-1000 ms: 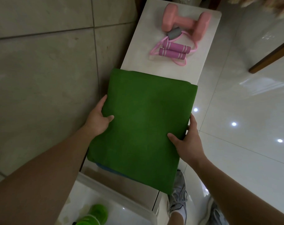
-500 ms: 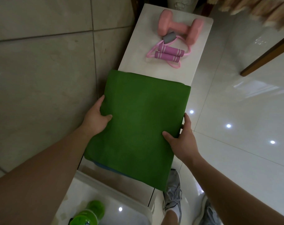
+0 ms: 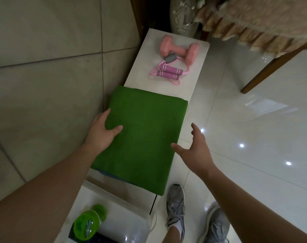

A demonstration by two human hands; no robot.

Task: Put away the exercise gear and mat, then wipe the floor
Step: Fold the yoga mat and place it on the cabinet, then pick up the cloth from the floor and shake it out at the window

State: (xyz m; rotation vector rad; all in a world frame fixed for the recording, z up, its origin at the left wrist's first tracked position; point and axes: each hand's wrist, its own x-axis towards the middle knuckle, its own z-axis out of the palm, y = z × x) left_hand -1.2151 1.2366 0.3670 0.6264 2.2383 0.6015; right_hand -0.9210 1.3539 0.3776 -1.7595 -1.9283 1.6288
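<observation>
White bench (image 3: 144, 55): mat (image 3: 145, 130), dumbbell (image 3: 177, 49), perhaps pull-rope (image 3: 168, 71).

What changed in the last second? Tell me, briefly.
The right hand let go of the mat and drew back to the right, fingers spread. The left hand keeps its grip on the mat's left edge. The mat, dumbbell and band stay on the bench.

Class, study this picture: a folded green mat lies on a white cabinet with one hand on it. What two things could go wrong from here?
1. The green mat's near corner seems to hang past the white cabinet's edge, above a shoe. Only the left hand grips it and the right hand is open beside it, so it may slide off.
2. Pushing the mat farther could nudge the resistance band and dumbbell, which might roll off.
</observation>
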